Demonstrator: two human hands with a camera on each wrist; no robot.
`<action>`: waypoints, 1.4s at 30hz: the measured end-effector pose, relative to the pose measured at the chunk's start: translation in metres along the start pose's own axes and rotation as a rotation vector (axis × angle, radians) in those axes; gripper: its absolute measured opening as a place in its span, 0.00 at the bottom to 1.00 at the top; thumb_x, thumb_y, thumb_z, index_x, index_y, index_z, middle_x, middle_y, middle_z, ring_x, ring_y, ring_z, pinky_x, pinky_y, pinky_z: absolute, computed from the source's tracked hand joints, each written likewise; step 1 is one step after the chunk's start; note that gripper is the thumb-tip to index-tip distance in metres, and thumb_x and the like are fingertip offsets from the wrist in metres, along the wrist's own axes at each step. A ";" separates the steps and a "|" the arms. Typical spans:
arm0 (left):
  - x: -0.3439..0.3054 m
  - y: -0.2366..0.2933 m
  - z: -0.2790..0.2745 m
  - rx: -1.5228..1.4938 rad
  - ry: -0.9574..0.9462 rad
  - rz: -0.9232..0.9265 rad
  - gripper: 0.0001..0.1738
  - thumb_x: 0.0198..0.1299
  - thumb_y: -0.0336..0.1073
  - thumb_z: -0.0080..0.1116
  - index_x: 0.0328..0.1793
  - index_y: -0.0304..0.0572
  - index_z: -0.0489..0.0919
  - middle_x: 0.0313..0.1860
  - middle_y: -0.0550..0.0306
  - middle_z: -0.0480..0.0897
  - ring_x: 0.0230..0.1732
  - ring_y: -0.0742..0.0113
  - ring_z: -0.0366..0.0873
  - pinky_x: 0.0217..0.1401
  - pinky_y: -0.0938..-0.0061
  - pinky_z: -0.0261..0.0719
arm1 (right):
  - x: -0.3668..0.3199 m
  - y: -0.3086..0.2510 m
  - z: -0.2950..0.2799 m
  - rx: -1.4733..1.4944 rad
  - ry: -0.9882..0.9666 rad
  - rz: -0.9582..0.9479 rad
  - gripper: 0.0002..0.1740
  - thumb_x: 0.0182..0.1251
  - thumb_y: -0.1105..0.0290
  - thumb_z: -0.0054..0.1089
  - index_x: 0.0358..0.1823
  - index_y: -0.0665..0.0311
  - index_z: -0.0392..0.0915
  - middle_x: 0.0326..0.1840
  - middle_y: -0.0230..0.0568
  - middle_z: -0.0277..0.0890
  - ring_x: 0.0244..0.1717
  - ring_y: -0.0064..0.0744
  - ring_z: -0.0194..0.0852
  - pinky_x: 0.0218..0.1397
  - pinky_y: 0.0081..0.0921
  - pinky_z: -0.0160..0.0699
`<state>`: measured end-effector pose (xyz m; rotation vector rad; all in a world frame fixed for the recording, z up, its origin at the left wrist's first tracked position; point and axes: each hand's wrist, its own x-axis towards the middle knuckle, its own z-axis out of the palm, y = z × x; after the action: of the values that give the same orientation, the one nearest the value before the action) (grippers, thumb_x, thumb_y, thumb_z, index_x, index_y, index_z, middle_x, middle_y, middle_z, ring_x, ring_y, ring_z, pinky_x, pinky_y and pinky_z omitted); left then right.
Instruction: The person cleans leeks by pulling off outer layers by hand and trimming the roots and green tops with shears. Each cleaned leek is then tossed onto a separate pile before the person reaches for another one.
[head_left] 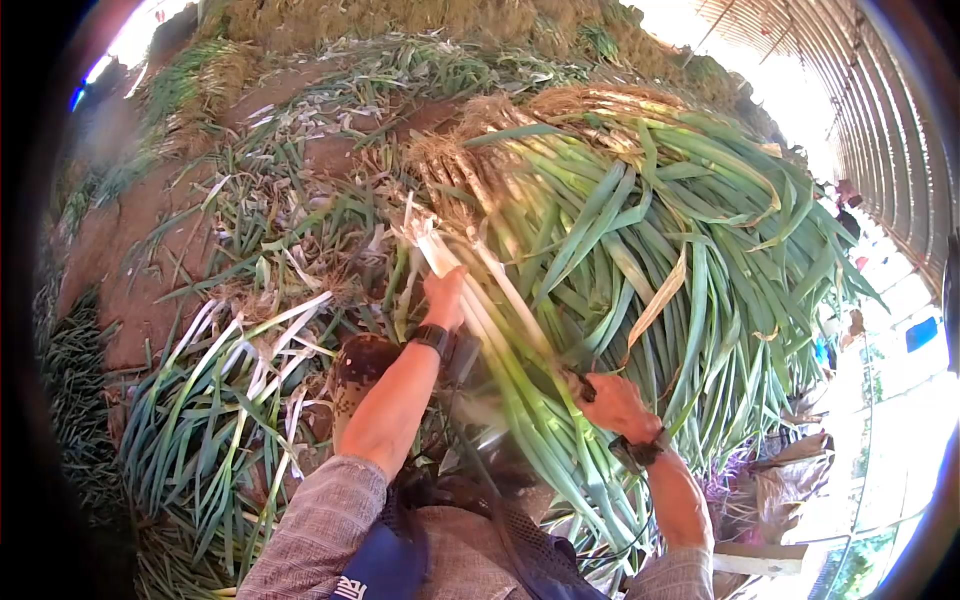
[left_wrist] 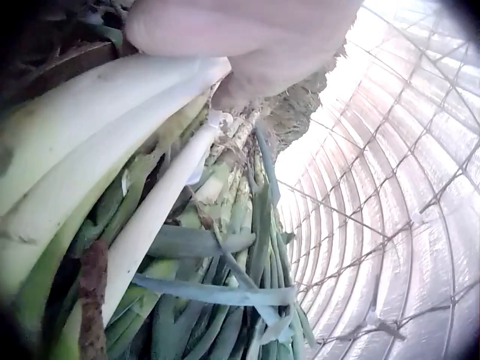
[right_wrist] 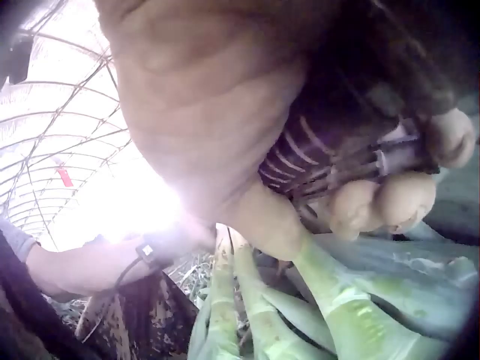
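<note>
My left hand [head_left: 443,297] grips a few long green onions [head_left: 478,318] around their white shanks, just below the root ends. Their green leaves slant down towards my right forearm. Close up in the left wrist view, the fingers [left_wrist: 247,37] lie over the white stalks [left_wrist: 112,97]. My right hand [head_left: 615,405], beside the green part of the same onions, has its fingers curled around a dark ribbed object [right_wrist: 319,146]; I cannot tell what it is. Green leaves [right_wrist: 360,315] pass right under that hand's thumb.
A large heap of untrimmed green onions [head_left: 680,240] lies to the right, roots facing away. At the left is a smaller pile of whiter-stemmed onions [head_left: 225,400]. Leaf scraps [head_left: 300,210] litter the brown soil [head_left: 150,270]. A ribbed tunnel wall [head_left: 890,110] curves up at the right.
</note>
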<state>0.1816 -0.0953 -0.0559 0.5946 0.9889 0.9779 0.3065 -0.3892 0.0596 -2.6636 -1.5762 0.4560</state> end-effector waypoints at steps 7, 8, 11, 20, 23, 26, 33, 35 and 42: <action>0.007 0.003 0.002 0.054 0.111 -0.132 0.32 0.49 0.38 0.74 0.57 0.32 0.73 0.50 0.45 0.80 0.48 0.53 0.77 0.48 0.52 0.77 | -0.005 0.004 -0.011 0.061 0.010 -0.052 0.32 0.71 0.39 0.47 0.32 0.64 0.80 0.33 0.59 0.81 0.37 0.64 0.79 0.42 0.50 0.76; 0.004 0.007 0.002 0.056 0.112 -0.131 0.32 0.49 0.38 0.74 0.57 0.32 0.73 0.50 0.45 0.80 0.48 0.53 0.77 0.48 0.52 0.77 | -0.005 0.004 -0.012 0.086 0.002 -0.057 0.32 0.71 0.39 0.47 0.33 0.64 0.80 0.33 0.58 0.81 0.37 0.64 0.79 0.43 0.50 0.77; 0.006 0.010 -0.003 -0.346 -0.297 -0.243 0.24 0.57 0.43 0.70 0.55 0.39 0.77 0.45 0.52 0.82 0.45 0.57 0.81 0.50 0.61 0.82 | -0.007 0.003 -0.015 0.139 -0.010 -0.056 0.30 0.70 0.40 0.50 0.36 0.64 0.81 0.33 0.57 0.81 0.37 0.62 0.80 0.43 0.49 0.77; -0.043 0.034 0.011 -0.422 -0.752 -0.200 0.22 0.70 0.45 0.58 0.62 0.38 0.77 0.53 0.52 0.84 0.52 0.63 0.83 0.59 0.65 0.82 | 0.016 -0.019 -0.039 0.278 0.379 -0.186 0.20 0.60 0.57 0.69 0.42 0.68 0.80 0.27 0.54 0.78 0.31 0.54 0.80 0.35 0.42 0.77; -0.043 0.028 0.006 -0.348 -0.800 -0.230 0.21 0.69 0.44 0.59 0.61 0.38 0.77 0.53 0.53 0.84 0.52 0.63 0.83 0.60 0.66 0.81 | 0.026 -0.043 -0.059 0.072 0.415 -0.276 0.19 0.61 0.56 0.65 0.43 0.66 0.79 0.27 0.55 0.79 0.32 0.56 0.80 0.36 0.47 0.78; -0.051 0.030 0.007 -0.343 -0.852 -0.263 0.19 0.69 0.43 0.60 0.59 0.39 0.78 0.51 0.55 0.84 0.49 0.63 0.83 0.59 0.67 0.81 | 0.050 -0.038 -0.061 0.020 0.466 -0.267 0.20 0.62 0.56 0.63 0.46 0.64 0.78 0.28 0.55 0.80 0.34 0.58 0.81 0.40 0.52 0.78; -0.064 0.030 0.012 -0.410 -0.763 -0.244 0.17 0.66 0.37 0.64 0.57 0.40 0.77 0.45 0.53 0.84 0.47 0.61 0.85 0.55 0.64 0.86 | 0.054 -0.048 -0.079 -0.098 0.356 -0.223 0.20 0.63 0.52 0.62 0.42 0.63 0.78 0.28 0.57 0.81 0.32 0.62 0.80 0.40 0.55 0.78; -0.061 0.029 0.013 -0.403 -0.763 -0.242 0.17 0.66 0.37 0.64 0.57 0.40 0.77 0.46 0.54 0.84 0.47 0.61 0.85 0.54 0.64 0.86 | 0.058 -0.047 -0.080 -0.094 0.357 -0.200 0.20 0.63 0.52 0.61 0.42 0.62 0.77 0.27 0.57 0.80 0.32 0.63 0.80 0.40 0.55 0.77; -0.061 0.035 0.012 -0.379 -0.718 -0.240 0.17 0.66 0.34 0.63 0.58 0.40 0.75 0.46 0.54 0.83 0.46 0.60 0.84 0.52 0.61 0.87 | 0.061 -0.051 -0.085 -0.017 0.353 -0.267 0.19 0.64 0.52 0.60 0.38 0.62 0.79 0.26 0.56 0.79 0.31 0.63 0.79 0.38 0.53 0.77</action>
<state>0.1659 -0.1328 0.0024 0.4406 0.2166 0.6330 0.3119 -0.3005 0.1346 -2.3254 -1.7793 -0.0349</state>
